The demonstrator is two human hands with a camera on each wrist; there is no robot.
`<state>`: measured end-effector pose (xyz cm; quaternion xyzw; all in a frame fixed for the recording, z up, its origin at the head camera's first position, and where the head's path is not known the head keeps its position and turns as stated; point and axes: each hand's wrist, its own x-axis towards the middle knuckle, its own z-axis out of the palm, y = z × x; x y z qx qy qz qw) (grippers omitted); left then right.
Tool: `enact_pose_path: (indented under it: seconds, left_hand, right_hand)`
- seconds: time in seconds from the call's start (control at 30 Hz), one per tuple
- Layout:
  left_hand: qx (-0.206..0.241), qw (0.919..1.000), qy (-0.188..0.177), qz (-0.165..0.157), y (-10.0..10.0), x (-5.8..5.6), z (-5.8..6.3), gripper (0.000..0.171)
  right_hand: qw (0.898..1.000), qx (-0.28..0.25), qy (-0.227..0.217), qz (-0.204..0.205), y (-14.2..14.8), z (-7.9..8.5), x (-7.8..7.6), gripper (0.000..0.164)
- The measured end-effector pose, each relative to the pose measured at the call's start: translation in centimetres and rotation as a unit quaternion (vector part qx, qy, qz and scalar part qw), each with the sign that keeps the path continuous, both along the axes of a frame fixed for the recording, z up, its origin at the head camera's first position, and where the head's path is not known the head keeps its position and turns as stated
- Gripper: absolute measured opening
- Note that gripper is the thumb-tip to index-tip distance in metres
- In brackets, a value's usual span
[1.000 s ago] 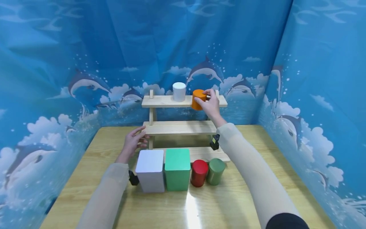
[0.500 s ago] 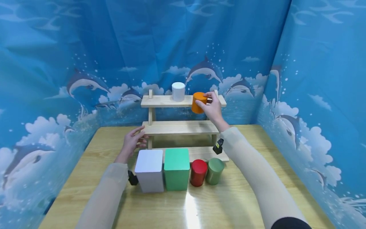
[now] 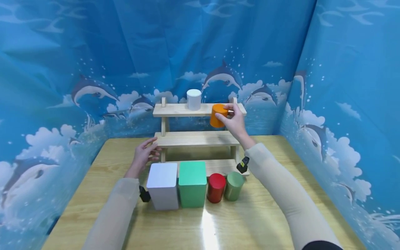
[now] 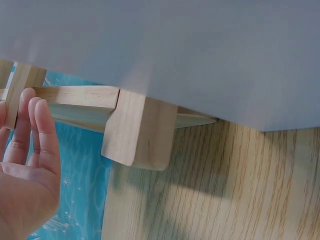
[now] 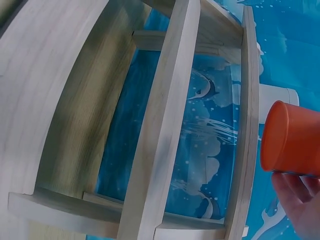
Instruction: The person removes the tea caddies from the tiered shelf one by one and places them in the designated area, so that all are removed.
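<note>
Pinches with the right hand (image 3: 236, 122) an orange cylinder (image 3: 216, 120), between thumb and fingers, in the air close to the right part of the top shelf (image 3: 175, 110). Looks smooth, plain in colour and nearly upright, with a flat round top. Has the left hand (image 3: 143, 155) relaxed, with fingers a little spread, just beside the left end of the middle shelf (image 3: 193, 138); cannot tell whether touching the wood. Can see also a white cylinder (image 3: 194, 100) upright on the top shelf, to the left of the orange one.
</note>
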<state>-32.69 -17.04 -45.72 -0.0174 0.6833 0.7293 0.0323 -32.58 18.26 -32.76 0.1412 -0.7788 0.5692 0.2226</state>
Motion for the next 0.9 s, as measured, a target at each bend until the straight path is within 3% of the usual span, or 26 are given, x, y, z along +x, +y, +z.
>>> enact_pose_path:
  seconds: [0.1, 0.57, 0.9]
  left_hand:
    - [-0.005, 1.0, 0.0, 0.008, -0.1, -0.6, -0.8, 0.048]
    - [0.0, 1.0, 0.002, 0.004, -0.3, -0.5, -0.5, 0.045]
    - [0.0, 1.0, 0.004, 0.004, -0.3, -0.5, -0.6, 0.046]
  right_hand:
    - [1.0, -0.003, 0.001, 0.002, 0.4, -0.5, -0.1, 0.039]
    - [1.0, -0.001, 0.031, -0.006, 1.6, -0.5, 1.2, 0.037]
    - [1.0, 0.006, 0.015, -0.017, 2.5, -0.9, 2.4, 0.038]
